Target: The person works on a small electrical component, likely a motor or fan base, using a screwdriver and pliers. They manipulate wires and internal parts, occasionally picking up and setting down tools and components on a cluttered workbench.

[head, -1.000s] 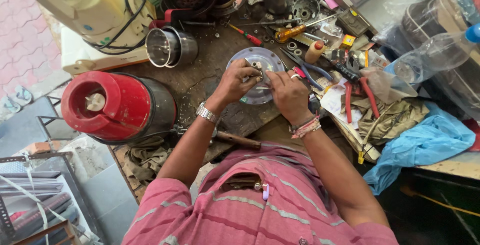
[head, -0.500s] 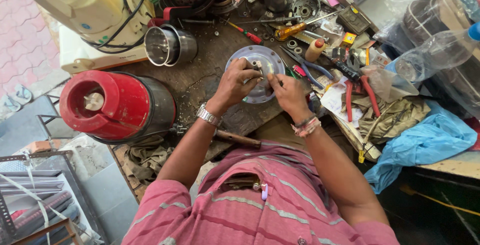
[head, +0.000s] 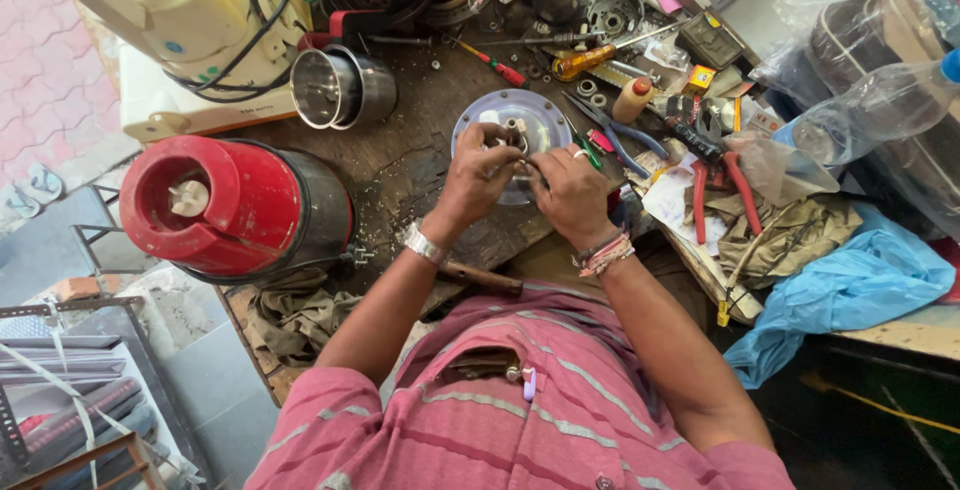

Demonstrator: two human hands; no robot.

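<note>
Dark, scarred wood makes up the desk (head: 400, 165), strewn with screws and tools. At its middle lies a round metal plate (head: 545, 112); the left hand (head: 478, 175) and right hand (head: 568, 193) both pinch small parts at its hub (too small to identify). Left of the plate sits a red mixer base (head: 225, 208); right of it, red-handled pliers (head: 715, 175).

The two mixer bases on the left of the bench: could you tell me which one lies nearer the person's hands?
The red mixer base, lying just beyond the left hand. The cream one stands farther off, at the top corner of the bench.
</note>
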